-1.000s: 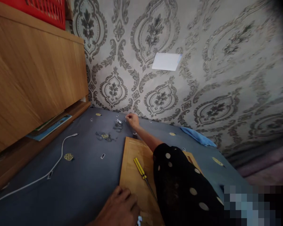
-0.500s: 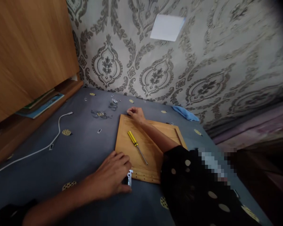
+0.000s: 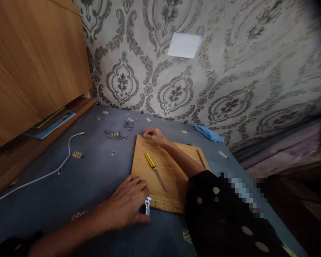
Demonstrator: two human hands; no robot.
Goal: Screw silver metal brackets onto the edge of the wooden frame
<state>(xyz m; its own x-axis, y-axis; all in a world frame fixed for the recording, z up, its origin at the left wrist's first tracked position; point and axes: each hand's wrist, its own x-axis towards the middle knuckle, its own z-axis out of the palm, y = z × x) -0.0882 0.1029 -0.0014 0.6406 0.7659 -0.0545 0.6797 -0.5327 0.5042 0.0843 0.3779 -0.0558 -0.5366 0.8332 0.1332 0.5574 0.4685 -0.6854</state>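
Steady the metal bracket (image 3: 148, 206) your left hand (image 3: 128, 202) clamps at the near-left corner of the wooden panel (image 3: 164, 162); your right hand's (image 3: 155, 136) grip can't be told.

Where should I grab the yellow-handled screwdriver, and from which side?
Probably by the thick yellow handle, from above and the left: the screwdriver lies flat on the wooden panel, its thin shaft pointing nearer the person, the right forearm to its right.

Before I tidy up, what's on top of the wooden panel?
A yellow-handled screwdriver lies on the panel. Anything under the right arm, black sleeve or left hand is hidden.
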